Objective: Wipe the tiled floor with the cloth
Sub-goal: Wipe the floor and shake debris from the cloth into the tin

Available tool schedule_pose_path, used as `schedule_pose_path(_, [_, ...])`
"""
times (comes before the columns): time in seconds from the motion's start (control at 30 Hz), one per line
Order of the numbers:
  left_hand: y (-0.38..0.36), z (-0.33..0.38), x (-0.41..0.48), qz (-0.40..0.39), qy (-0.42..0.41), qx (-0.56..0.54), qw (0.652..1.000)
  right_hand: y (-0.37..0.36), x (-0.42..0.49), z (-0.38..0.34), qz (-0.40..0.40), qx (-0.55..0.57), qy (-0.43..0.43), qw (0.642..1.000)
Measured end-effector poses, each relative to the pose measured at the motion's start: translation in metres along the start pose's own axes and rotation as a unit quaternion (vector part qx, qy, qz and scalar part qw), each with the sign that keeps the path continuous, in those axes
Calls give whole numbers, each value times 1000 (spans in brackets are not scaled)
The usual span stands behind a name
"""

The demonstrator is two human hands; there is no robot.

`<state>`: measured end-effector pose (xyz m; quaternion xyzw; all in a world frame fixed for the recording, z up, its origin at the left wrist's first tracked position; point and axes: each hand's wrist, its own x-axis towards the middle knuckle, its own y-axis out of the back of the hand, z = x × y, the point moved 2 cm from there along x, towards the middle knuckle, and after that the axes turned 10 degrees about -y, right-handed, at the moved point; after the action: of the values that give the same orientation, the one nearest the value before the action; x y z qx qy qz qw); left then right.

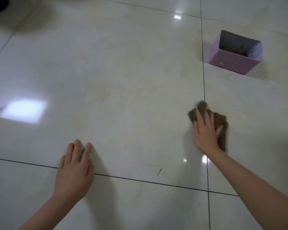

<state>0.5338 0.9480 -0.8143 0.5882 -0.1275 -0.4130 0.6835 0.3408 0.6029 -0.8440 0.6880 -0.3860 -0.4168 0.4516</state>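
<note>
I see my right grip (206,135) at four o'clock, fingers spread flat, pressing the brown cloth (221,119) onto the tiled floor (123,77). My left grip (74,171) rests flat on the floor at eight o'clock. A pink box (231,63) stands at two o'clock.

Soft light — glare on tiles (123,80); cloth (220,119) blurred

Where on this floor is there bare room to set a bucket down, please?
The big tile between the left hand, the cloth and the pink box is mostly bare. Crowded only around the right hand on the cloth.
</note>
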Motion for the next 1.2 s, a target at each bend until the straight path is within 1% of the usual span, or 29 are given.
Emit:
schedule_pose_path(0.1, [-2,-3,0,1,-6,9,1000,-13,39,-65,-45,-24,29,998])
schedule_pose_path(0.17, [-1,-5,0,12,4,8,1000,-24,52,-121,-71,-29,58,995])
schedule_pose_path(0.2, [-1,-5,0,17,8,2,1000,-30,51,-149,-81,-32,87,992])
schedule_pose_path(0.27, [-1,-9,2,39,12,-24,999,-46,37,-199,-98,-42,174,979])
schedule_pose_path(0.33, [4,-15,1,84,31,-78,993,-62,5,-238,-118,-49,282,951])
schedule_pose_path(0.37, [6,-19,0,106,43,-122,986,-70,-17,-251,-132,-43,333,933])
schedule_pose_path(0.43, [7,-25,-4,152,54,-233,959,-82,-63,-257,-167,-10,414,895])
schedule_pose_path(0.47, [7,-27,-7,164,46,-274,947,-84,-85,-250,-183,14,448,875])
schedule_pose_path(0.5, [6,-29,-12,170,29,-288,942,-81,-105,-237,-204,41,479,853])
schedule_pose_path(0.53, [4,-31,-17,172,12,-279,945,-78,-121,-221,-234,64,506,828])
schedule_pose_path(0.57, [1,-33,-23,170,1,-255,952,-72,-134,-202,-269,80,524,804])
schedule_pose_path(0.6, [-3,-35,-29,162,-4,-232,959,-63,-143,-184,-300,88,529,789])
schedule_pose_path(0.63, [-7,-36,-35,152,-2,-220,964,-51,-147,-168,-325,92,518,786])
schedule_pose_path(0.67, [-10,-35,-39,144,-2,-215,966,-37,-146,-155,-346,98,489,794])
schedule_pose_path(0.7, [-11,-33,-43,138,-9,-211,968,-20,-142,-143,-355,116,449,812])
schedule_pose_path(0.73, [-13,-28,-45,133,-22,-206,969,0,-135,-131,-342,147,404,836])
schedule_pose_path(0.8, [-13,-17,-48,122,-46,-189,973,42,-110,-98,-257,204,305,894])
schedule_pose_path(0.83, [-13,-12,-48,117,-53,-179,975,61,-94,-77,-201,205,252,924])
schedule_pose_path(0.87, [-14,-8,-49,112,-62,-170,977,75,-77,-55,-146,172,199,953])
schedule_pose_path(0.9, [-15,-4,-50,106,-68,-162,979,81,-63,-34,-121,104,141,977])
schedule_pose_path(0.93, [-17,-2,-49,99,-70,-157,980,78,-53,-17,-125,-2,91,988])
schedule_pose_path(0.97, [-19,1,-49,96,-71,-152,981,69,-54,-4,-138,-104,70,982])
schedule_pose_path(1.0, [-20,2,-47,95,-72,-147,982,55,-60,2,-146,-184,70,970])
schedule_pose_path(1.03, [-22,4,-46,91,-72,-145,983,44,-71,3,-138,-240,84,957])
schedule_pose_path(1.1, [-25,7,-42,87,-70,-142,984,28,-90,-5,-128,-241,72,959])
schedule_pose_path(1.2, [-26,13,-39,84,-78,-138,984,10,-118,-30,-156,-240,66,956])
